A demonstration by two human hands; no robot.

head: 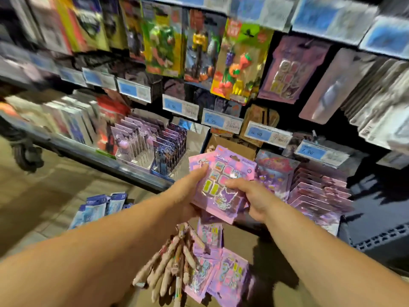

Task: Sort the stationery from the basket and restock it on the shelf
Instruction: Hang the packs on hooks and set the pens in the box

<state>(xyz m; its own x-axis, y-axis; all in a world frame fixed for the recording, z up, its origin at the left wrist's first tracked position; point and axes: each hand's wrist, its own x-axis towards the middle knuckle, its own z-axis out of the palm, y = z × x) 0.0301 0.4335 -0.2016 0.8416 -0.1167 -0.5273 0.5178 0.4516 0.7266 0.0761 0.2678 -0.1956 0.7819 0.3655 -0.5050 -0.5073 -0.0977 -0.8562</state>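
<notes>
Both my hands hold a small stack of pink-purple sticker packs (223, 185) in front of the lower shelf. My left hand (188, 191) grips the stack's left edge, thumb on top. My right hand (250, 198) pinches the lower right corner of the front pack. Below my arms lie more purple sticker packs (230, 278) and a bundle of pink pens (170, 262), apparently in the basket, whose rim is hidden. On the shelf to the right stand rows of similar purple packs (318, 191).
Blue price tags (221, 121) line the shelf edges. Toy eraser cards (239, 60) hang above. A clear bin holds purple pen cards (143, 140) at centre left. Blue packs (99, 207) stand low on the left. A black perforated shelf (382, 240) sits lower right.
</notes>
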